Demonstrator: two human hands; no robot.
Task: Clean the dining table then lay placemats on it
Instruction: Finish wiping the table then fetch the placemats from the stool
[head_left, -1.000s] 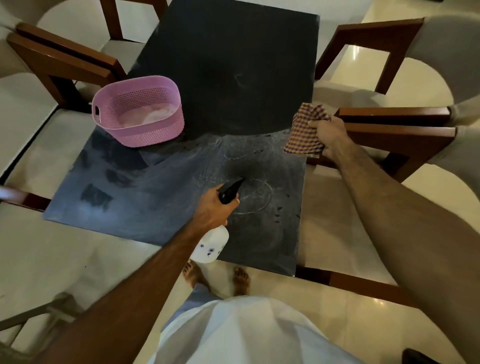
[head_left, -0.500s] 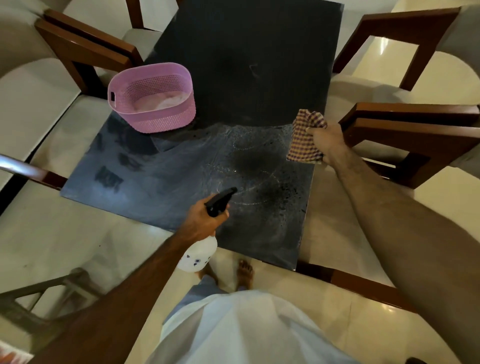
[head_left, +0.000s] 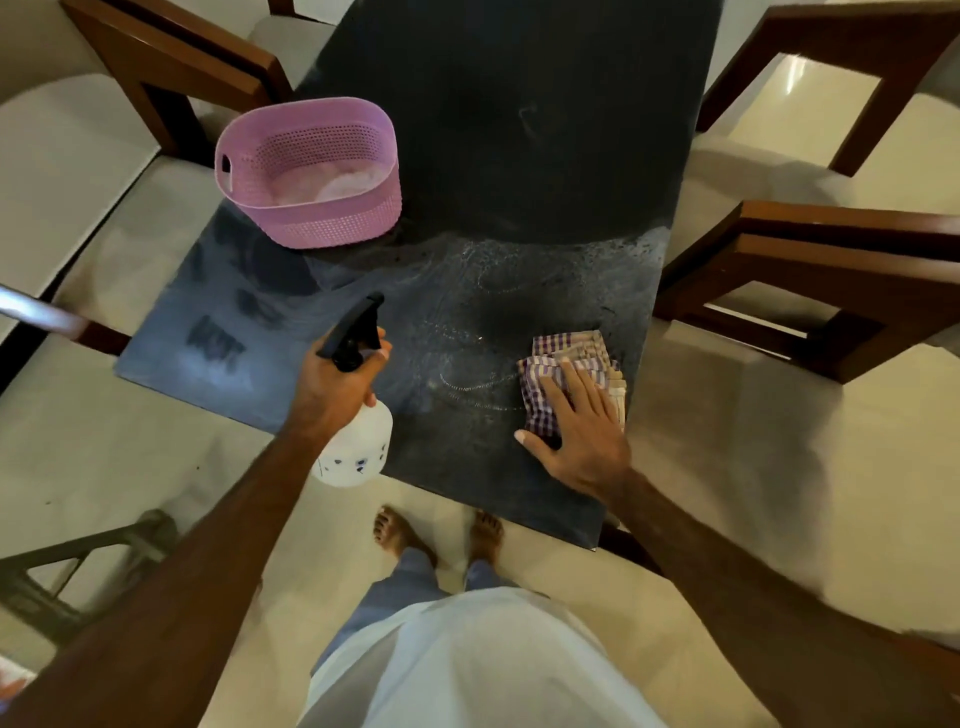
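My right hand (head_left: 582, 431) now presses the checked cloth (head_left: 571, 364) flat, fingers straight, on the wet table (head_left: 519, 156) lower right (it hung mid-air a sec ago), left hand (head_left: 332, 384) gripping the spray bottle (head_left: 358, 441), so wiping's abt to start.

Worktop (head_left: 519, 156): dark slab, near half streaked with spray droplets. On it: pink perforated basket (head_left: 311, 218) far left; checked cloth (head_left: 576, 358) near right edge.

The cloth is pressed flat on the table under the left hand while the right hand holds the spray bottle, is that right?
Hands are swapped. The head view shows the right hand pressing the cloth flat on the table, while the left hand holds the spray bottle.
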